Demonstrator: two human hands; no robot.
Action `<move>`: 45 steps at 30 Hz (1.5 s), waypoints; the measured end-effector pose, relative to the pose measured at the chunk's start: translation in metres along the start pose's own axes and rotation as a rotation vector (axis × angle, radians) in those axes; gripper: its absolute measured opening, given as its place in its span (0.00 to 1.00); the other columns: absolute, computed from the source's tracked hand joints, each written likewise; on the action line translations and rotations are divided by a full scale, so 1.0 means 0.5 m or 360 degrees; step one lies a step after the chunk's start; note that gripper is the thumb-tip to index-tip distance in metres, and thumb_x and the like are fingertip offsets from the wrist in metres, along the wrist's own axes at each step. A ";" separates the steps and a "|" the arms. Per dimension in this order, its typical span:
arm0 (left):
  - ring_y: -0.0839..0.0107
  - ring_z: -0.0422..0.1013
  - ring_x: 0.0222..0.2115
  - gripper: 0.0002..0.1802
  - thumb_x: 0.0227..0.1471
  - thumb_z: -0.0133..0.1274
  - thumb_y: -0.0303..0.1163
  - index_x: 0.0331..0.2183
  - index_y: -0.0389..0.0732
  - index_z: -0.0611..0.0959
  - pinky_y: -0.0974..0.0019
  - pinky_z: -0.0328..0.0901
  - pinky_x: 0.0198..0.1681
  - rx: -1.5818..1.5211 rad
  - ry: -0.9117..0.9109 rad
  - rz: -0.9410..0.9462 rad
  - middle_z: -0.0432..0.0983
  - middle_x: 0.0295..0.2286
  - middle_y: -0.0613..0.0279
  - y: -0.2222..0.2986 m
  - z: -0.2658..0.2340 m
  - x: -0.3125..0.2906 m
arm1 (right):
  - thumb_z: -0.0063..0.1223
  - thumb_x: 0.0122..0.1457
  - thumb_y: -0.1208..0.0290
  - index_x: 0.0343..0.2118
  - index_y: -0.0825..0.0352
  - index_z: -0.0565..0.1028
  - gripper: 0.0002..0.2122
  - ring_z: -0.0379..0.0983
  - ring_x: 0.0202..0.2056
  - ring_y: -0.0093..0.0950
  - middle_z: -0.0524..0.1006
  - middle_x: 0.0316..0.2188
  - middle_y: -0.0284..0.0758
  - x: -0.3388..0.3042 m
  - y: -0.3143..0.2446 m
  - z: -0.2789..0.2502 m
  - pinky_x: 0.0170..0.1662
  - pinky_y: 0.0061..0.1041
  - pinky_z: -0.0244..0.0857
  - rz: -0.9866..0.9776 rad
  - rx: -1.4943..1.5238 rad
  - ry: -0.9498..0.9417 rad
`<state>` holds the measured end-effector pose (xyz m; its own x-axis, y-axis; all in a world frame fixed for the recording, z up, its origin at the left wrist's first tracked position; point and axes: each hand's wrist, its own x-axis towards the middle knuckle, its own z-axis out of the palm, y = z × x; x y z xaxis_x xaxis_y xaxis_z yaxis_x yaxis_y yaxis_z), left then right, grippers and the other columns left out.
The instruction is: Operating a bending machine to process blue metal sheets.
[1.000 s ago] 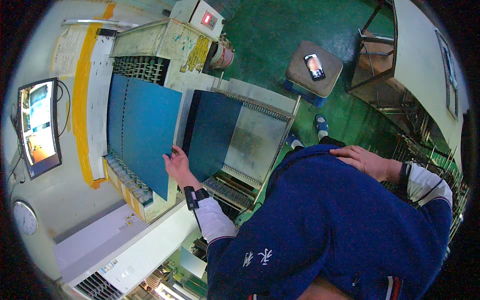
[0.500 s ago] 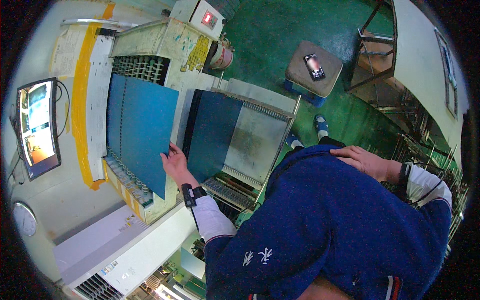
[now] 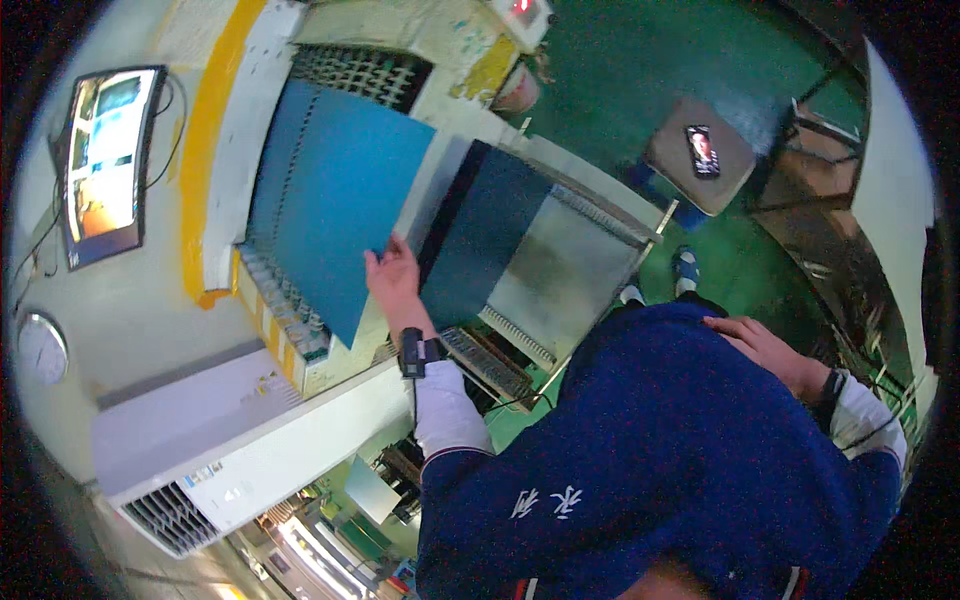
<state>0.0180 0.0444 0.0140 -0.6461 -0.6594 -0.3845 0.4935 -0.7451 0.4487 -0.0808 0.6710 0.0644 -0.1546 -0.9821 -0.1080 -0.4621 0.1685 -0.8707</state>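
Observation:
My left hand (image 3: 395,282) is at the free right edge of a large blue sheet (image 3: 330,190). The thumb lies over the sheet's face, and the fingers curl round by the edge. The sheet's far side rests among the rollers of a pale machine (image 3: 455,75), along a thin chain-like line. My right hand (image 3: 765,352) lies flat on my navy shirt (image 3: 650,430) near the waist, fingers stretched and holding nothing.
Beside the machine, a slotted rack (image 3: 575,265) holds dark blue sheets (image 3: 485,235). A phone (image 3: 703,152) lies on a stool (image 3: 680,185) on the green floor. A monitor (image 3: 105,160) and clock (image 3: 42,348) are on the left wall, above a white air conditioner (image 3: 240,450).
The view has turned, so the machine and sheet appear higher and further right. My left hand keeps its place at the sheet's edge; my right hand still rests on my shirt.

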 end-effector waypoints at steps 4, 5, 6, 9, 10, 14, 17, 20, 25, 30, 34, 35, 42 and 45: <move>0.58 0.68 0.44 0.21 0.62 0.38 0.42 0.45 0.34 0.70 0.55 0.67 0.48 0.0148 0.0083 0.0086 0.71 0.42 0.51 -0.011 0.025 -0.012 | 0.55 0.46 0.58 0.60 0.62 0.53 0.38 0.57 0.54 0.48 0.53 0.60 0.48 0.028 -0.012 0.005 0.56 0.43 0.53 0.0068 -0.0061 -0.0047; 0.58 0.68 0.44 0.21 0.62 0.38 0.42 0.46 0.34 0.69 0.56 0.67 0.48 0.0149 0.0058 0.0084 0.70 0.43 0.51 -0.002 0.017 -0.010 | 0.54 0.46 0.58 0.60 0.62 0.54 0.37 0.58 0.54 0.47 0.54 0.60 0.48 0.034 -0.014 0.005 0.56 0.42 0.53 0.0082 -0.0083 -0.0070; 0.58 0.67 0.44 0.21 0.61 0.39 0.42 0.46 0.34 0.69 0.56 0.67 0.48 0.0153 0.0034 0.0081 0.69 0.44 0.51 0.008 0.009 -0.010 | 0.54 0.46 0.59 0.60 0.63 0.55 0.37 0.58 0.54 0.47 0.54 0.60 0.47 0.043 -0.016 0.008 0.56 0.42 0.54 0.0095 -0.0103 -0.0091; 0.58 0.66 0.45 0.22 0.61 0.39 0.42 0.47 0.34 0.67 0.57 0.68 0.47 0.0130 0.0057 0.0116 0.67 0.45 0.51 -0.003 0.017 -0.003 | 0.53 0.46 0.60 0.58 0.64 0.58 0.34 0.59 0.53 0.46 0.56 0.59 0.47 0.066 -0.045 0.006 0.56 0.41 0.54 0.0127 -0.0098 -0.0032; 0.58 0.66 0.44 0.22 0.61 0.40 0.42 0.48 0.34 0.67 0.58 0.68 0.47 0.0137 0.0095 0.0118 0.67 0.44 0.52 -0.003 0.022 -0.005 | 0.52 0.47 0.61 0.57 0.64 0.59 0.33 0.59 0.53 0.46 0.56 0.59 0.46 0.072 -0.049 0.007 0.56 0.41 0.55 0.0127 -0.0110 -0.0020; 0.57 0.67 0.44 0.21 0.61 0.40 0.41 0.48 0.34 0.66 0.57 0.68 0.47 0.0159 0.0053 0.0119 0.66 0.45 0.51 -0.003 0.020 -0.002 | 0.50 0.50 0.65 0.56 0.65 0.59 0.29 0.59 0.54 0.45 0.58 0.58 0.45 0.084 -0.057 0.012 0.56 0.40 0.56 0.0123 -0.0192 -0.0004; 0.55 0.67 0.44 0.21 0.61 0.40 0.40 0.48 0.33 0.66 0.56 0.68 0.47 0.0179 -0.0042 0.0115 0.66 0.45 0.51 0.009 -0.003 0.015 | 0.48 0.52 0.68 0.56 0.65 0.59 0.27 0.59 0.54 0.46 0.58 0.58 0.44 0.084 -0.065 0.019 0.56 0.41 0.56 0.0170 -0.0232 -0.0057; 0.55 0.67 0.44 0.23 0.60 0.42 0.41 0.49 0.32 0.65 0.56 0.68 0.47 0.0169 -0.0066 0.0071 0.65 0.46 0.51 0.017 -0.010 0.024 | 0.49 0.52 0.66 0.57 0.64 0.58 0.28 0.58 0.55 0.46 0.57 0.59 0.44 0.086 -0.071 0.013 0.56 0.41 0.55 0.0231 -0.0172 -0.0097; 0.56 0.64 0.48 0.32 0.57 0.47 0.46 0.52 0.30 0.63 0.57 0.65 0.51 0.0308 0.0155 0.0112 0.66 0.47 0.50 -0.025 0.036 -0.009 | 0.59 0.45 0.64 0.58 0.64 0.57 0.36 0.58 0.56 0.46 0.57 0.59 0.44 0.106 -0.092 -0.075 0.57 0.41 0.54 0.0249 -0.0088 -0.0263; 0.59 0.64 0.49 0.30 0.56 0.49 0.45 0.51 0.30 0.68 0.60 0.62 0.51 0.1224 0.0063 0.0259 0.69 0.47 0.50 -0.089 0.034 -0.050 | 0.60 0.46 0.70 0.48 0.67 0.71 0.23 0.71 0.46 0.37 0.74 0.44 0.43 0.126 0.032 -0.213 0.50 0.31 0.63 0.0504 0.0470 -0.0295; 0.58 0.68 0.46 0.23 0.54 0.50 0.44 0.41 0.32 0.79 0.58 0.58 0.51 0.2955 -0.0071 0.1026 0.74 0.42 0.50 -0.201 0.103 -0.054 | 0.52 0.56 0.72 0.34 0.71 0.74 0.08 0.71 0.31 0.23 0.75 0.28 0.33 0.246 0.238 -0.292 0.37 0.24 0.65 0.0619 0.0436 0.0393; 0.57 0.68 0.46 0.23 0.54 0.51 0.44 0.42 0.33 0.79 0.57 0.58 0.52 0.3046 -0.0067 0.1114 0.74 0.42 0.49 -0.214 0.088 -0.034 | 0.51 0.57 0.72 0.31 0.70 0.74 0.06 0.70 0.29 0.22 0.74 0.26 0.31 0.299 0.255 -0.318 0.35 0.23 0.65 0.0600 0.0579 0.0579; 0.57 0.67 0.45 0.25 0.55 0.45 0.53 0.43 0.43 0.79 0.53 0.57 0.50 0.3984 0.0341 0.1498 0.75 0.43 0.57 -0.324 0.096 0.061 | 0.52 0.57 0.69 0.32 0.70 0.75 0.08 0.70 0.27 0.19 0.75 0.24 0.30 0.577 0.467 -0.471 0.32 0.19 0.65 0.0356 0.1118 0.1162; 0.57 0.68 0.44 0.25 0.56 0.43 0.53 0.44 0.45 0.78 0.52 0.57 0.49 0.4072 0.0308 0.1514 0.74 0.43 0.60 -0.326 0.095 0.067 | 0.52 0.57 0.67 0.33 0.70 0.76 0.10 0.71 0.26 0.19 0.77 0.25 0.32 0.681 0.536 -0.509 0.32 0.18 0.65 0.0244 0.1183 0.1366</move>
<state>-0.1117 0.1487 -0.0338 -0.7069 -0.6371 0.3074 -0.6843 0.7260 -0.0689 -0.4794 0.4035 -0.0838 -0.8418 -0.5256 -0.1232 0.1993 -0.0905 -0.9758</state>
